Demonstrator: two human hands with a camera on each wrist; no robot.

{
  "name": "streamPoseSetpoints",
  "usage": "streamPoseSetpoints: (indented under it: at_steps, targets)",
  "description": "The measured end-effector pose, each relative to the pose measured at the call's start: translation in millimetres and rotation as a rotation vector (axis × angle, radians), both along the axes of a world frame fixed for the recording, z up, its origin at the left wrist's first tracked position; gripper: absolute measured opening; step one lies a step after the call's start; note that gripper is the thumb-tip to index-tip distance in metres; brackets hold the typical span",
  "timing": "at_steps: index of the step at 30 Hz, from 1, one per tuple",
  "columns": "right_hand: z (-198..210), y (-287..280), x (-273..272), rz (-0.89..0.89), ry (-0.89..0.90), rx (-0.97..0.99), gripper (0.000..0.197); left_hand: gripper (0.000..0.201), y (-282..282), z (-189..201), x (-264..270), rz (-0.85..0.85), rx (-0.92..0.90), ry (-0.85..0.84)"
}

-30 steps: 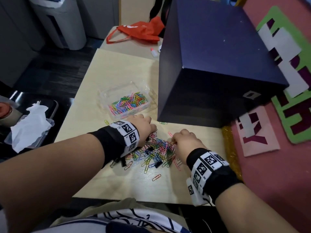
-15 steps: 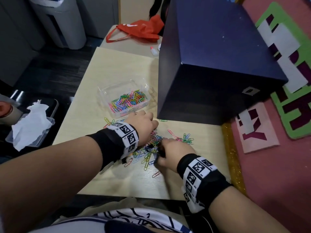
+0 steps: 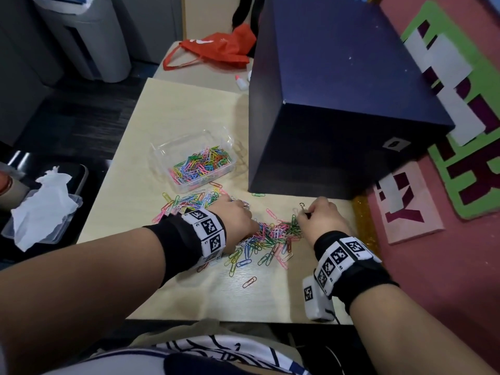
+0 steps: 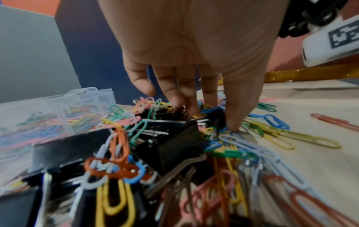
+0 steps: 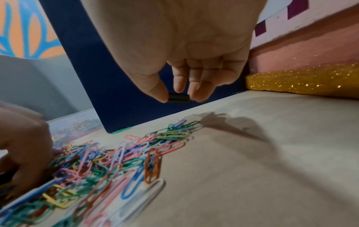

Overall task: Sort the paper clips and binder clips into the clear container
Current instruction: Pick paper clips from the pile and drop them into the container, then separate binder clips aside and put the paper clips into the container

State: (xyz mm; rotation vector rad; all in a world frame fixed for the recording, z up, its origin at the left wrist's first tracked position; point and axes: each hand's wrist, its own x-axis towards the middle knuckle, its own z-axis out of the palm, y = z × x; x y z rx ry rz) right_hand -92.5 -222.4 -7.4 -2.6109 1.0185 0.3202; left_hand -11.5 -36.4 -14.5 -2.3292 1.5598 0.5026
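I see a pale wooden table [image 3: 189,109] with a large navy box [image 3: 338,104] standing on its far right part; all places below are given relative to this box. The clear container [image 3: 194,161] sits just left of the box's near left corner, open-topped, with coloured paper clips inside. The loose pile of paper clips [image 3: 267,236] lies in front of the box's near face, spreading leftward toward the container. Black binder clips [image 4: 174,141] are mixed into the pile's left part.

My left hand [image 3: 238,220] rests on the pile in front of the box's near left corner, fingers extended downward, fingertips [image 4: 233,124] pressing into the clips; nothing is gripped.

My right hand [image 3: 320,217] is raised above the table in front of the box's near face. Thumb and fingers pinch one small black binder clip [image 5: 178,97], clear of the surface.

Bare tabletop lies right of the pile up to a gold glitter strip [image 5: 303,79] along the table's right edge.
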Motion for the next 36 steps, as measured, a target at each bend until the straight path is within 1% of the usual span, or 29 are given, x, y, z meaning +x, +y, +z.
streamPoseSetpoints:
  at_steps: [3, 4, 6, 8, 9, 12, 15, 18, 20, 23, 25, 27, 30, 33, 34, 36]
  targets:
    - [-5.3, -0.2, -1.7, -0.015, -0.028, -0.041, 0.030, 0.030, -1.2, 0.4, 1.8, -0.013, -0.019, -0.004]
    - [-7.6, -0.3, -1.2, -0.008, -0.036, -0.034, 0.027, 0.027, -1.4, 1.3, 3.0, -0.010, -0.019, 0.010]
    - [-10.9, -0.6, 1.1, 0.014, 0.005, 0.022, 0.023, 0.019, -1.7, 3.6, 5.9, 0.016, -0.014, 0.052]
    - [-15.7, 1.9, 1.3, 0.063, 0.085, 0.100, 0.034, 0.016, -2.0, 6.0, 10.0, 0.069, -0.023, 0.091]
    - [-17.4, 5.2, 0.1, 0.091, 0.116, 0.115, 0.040, 0.015, -2.5, 6.9, 11.7, 0.103, -0.031, 0.117]
    - [-20.1, 19.1, -5.4, 0.161, 0.129, 0.107, 0.050, 0.026, -6.2, 11.3, 16.5, 0.174, -0.045, 0.203]
    - [-20.2, 32.5, -6.7, 0.260, 0.130, 0.195, 0.056, 0.030, -9.6, 14.9, 22.7, 0.222, -0.120, 0.238]
    - [-21.9, 36.6, -4.8, 0.334, 0.103, 0.237, 0.044, 0.040, -12.9, 20.0, 29.6, 0.263, -0.179, 0.250]
    - [-22.2, 32.9, -3.4, 0.320, 0.047, 0.229, 0.035, 0.040, -16.0, 25.1, 33.0, 0.274, -0.216, 0.232]
    - [-20.5, 24.1, -1.7, 0.297, -0.074, 0.233, 0.026, 0.038, -20.9, 28.0, 34.4, 0.304, -0.331, 0.220]
    - [-18.5, 21.3, -1.6, 0.300, -0.156, 0.270, 0.028, 0.039, -23.4, 25.4, 32.5, 0.327, -0.433, 0.271]
    - [-16.4, 21.8, -1.4, 0.293, -0.221, 0.330, 0.031, 0.038, -26.4, 21.9, 28.0, 0.373, -0.542, 0.363]
    - [-15.6, 23.6, 0.8, 0.308, -0.225, 0.330, 0.023, 0.036, -30.9, 18.1, 20.1, 0.462, -0.680, 0.464]
    - [-15.3, 21.2, 3.2, 0.314, -0.181, 0.272, 0.018, 0.038, -32.3, 13.5, 14.5, 0.529, -0.701, 0.499]
    - [-15.6, 18.1, 4.1, 0.281, -0.180, 0.249, 0.019, 0.042, -32.3, 13.1, 13.4, 0.541, -0.690, 0.493]
    - [-15.3, 9.6, 6.7, 0.148, -0.185, 0.185, 0.022, 0.050, -31.7, 11.8, 12.1, 0.536, -0.610, 0.445]
